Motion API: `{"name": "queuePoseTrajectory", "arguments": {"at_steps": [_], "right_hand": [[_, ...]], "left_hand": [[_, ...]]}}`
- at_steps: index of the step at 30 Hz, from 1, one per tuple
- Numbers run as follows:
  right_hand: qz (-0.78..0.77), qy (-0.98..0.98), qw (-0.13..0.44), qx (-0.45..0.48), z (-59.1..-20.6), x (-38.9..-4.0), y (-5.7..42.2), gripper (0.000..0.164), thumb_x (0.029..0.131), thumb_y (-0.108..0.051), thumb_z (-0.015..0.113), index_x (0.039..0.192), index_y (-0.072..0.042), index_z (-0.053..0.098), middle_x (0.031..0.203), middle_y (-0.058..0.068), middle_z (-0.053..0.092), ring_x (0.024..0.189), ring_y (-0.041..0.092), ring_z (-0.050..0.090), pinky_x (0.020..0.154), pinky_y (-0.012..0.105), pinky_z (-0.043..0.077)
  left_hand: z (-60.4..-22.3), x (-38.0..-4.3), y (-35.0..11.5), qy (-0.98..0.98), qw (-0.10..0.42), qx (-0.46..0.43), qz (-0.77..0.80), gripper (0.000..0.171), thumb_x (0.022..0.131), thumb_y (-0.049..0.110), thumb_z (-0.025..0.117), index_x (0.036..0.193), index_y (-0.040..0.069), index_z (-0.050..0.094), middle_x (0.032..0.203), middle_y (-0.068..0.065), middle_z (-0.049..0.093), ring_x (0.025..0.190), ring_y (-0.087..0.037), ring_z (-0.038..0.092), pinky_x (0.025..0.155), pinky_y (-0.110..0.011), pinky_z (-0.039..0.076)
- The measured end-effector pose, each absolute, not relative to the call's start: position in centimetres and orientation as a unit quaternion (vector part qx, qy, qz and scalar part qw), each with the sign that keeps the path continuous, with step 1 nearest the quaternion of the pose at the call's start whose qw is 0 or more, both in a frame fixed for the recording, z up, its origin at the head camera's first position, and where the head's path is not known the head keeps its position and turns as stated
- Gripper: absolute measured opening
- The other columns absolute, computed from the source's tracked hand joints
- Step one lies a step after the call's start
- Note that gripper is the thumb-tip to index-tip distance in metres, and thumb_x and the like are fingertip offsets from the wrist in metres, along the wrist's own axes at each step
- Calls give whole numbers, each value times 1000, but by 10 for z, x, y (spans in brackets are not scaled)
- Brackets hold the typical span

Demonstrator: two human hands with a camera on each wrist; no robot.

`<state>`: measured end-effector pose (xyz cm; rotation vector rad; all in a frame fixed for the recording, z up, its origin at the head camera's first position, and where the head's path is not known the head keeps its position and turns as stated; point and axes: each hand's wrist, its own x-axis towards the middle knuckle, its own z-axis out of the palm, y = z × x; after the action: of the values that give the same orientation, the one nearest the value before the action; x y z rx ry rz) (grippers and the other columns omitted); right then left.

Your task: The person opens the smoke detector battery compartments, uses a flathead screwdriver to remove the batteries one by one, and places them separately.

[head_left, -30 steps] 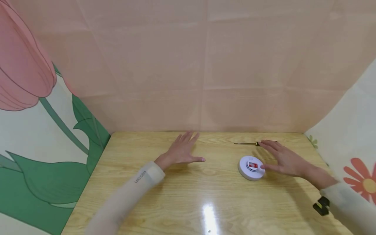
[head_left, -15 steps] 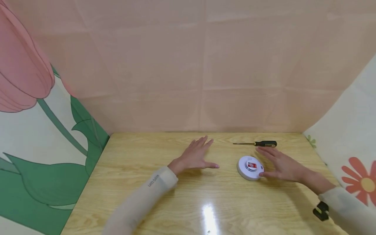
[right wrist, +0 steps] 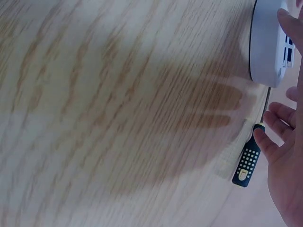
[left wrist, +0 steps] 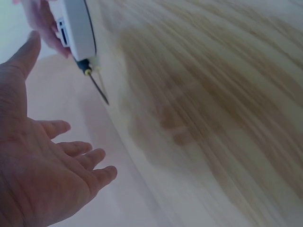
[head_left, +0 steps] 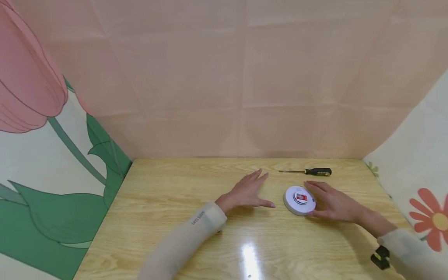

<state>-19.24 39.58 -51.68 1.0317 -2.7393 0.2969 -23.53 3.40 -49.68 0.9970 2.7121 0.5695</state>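
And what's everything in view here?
Wooden table: 1, light brown, centre
Smoke detector, apparently: 1, white, table's right half
Label: 1, red and white, atop detector
Screwdriver: 1, black and yellow, behind detector
Backdrop: 1, pink, behind table
Tulip panel: 1, multicoloured, left
Flower panel: 1, multicoloured, right
Wrist device: 1, black, lower right
Sleeves: 2, cream, lower edge
Left hand: 1, bare, left of detector
Right hand: 1, bare, at detector's right edge
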Motion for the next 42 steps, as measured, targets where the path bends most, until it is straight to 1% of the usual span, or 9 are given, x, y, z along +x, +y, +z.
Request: {"name": "queuePoseTrajectory", "arguments": {"at_steps": [8,12,20,28,30,32,35,38,42], "right_hand": [[102,-926,108,347,-523,-193,393,103,74,-58,93,149,3,55,146,21,58,128,36,59,95,53,54],[106,-928,106,342,-526,-192,392,100,76,-58,92,147,4,57,144,19,60,128,35,60,95,52,54],[119,-930,92,335,-531,-194,391,100,78,-56,91,148,6,55,141,24,61,124,41,63,94,62,56],[125,-931,93,330,-534,-194,391,100,77,-55,92,148,6,55,139,24,62,124,42,63,94,63,56],[127,-931,93,329,-534,-193,390,100,77,-55,92,148,6,55,138,24,63,123,42,63,93,63,56],[130,-932,90,326,-533,-192,390,101,77,-55,92,148,6,55,138,24,63,122,42,64,93,63,56],[135,-933,86,322,-533,-192,389,101,76,-55,92,148,6,55,137,24,64,122,42,64,92,63,56],[137,-934,84,321,-533,-191,388,101,76,-55,92,148,5,55,136,23,64,122,41,64,92,63,56],[137,-933,90,322,-533,-191,388,101,76,-54,94,148,5,55,135,22,64,121,39,64,91,62,57]], "left_hand": [[-496,-233,58,919,103,329,192,114,83,75,76,170,22,25,177,-8,16,162,-26,22,130,-41,25],[-498,-233,69,916,103,340,187,114,83,74,78,169,19,27,177,-10,20,161,-25,24,129,-39,27],[-505,-235,87,912,101,359,170,110,84,69,79,168,15,31,174,-9,27,158,-20,31,126,-34,32],[-505,-235,101,902,123,371,182,107,87,64,80,168,14,31,173,-6,31,157,-14,31,122,-29,37],[-507,-234,105,900,129,370,191,105,87,62,81,167,14,32,172,-3,34,156,-13,34,121,-29,38],[-508,-234,108,896,128,373,206,99,87,60,82,164,15,40,167,2,43,149,-9,43,115,-26,43],[-509,-233,112,889,126,380,224,81,87,56,84,152,19,53,148,11,60,129,-2,57,99,-18,47],[-510,-232,116,885,126,382,235,69,86,53,86,142,23,59,131,15,67,111,2,60,87,-14,46],[-511,-232,120,891,122,371,230,67,85,53,88,140,25,62,126,17,68,106,3,60,83,-14,45]]}}
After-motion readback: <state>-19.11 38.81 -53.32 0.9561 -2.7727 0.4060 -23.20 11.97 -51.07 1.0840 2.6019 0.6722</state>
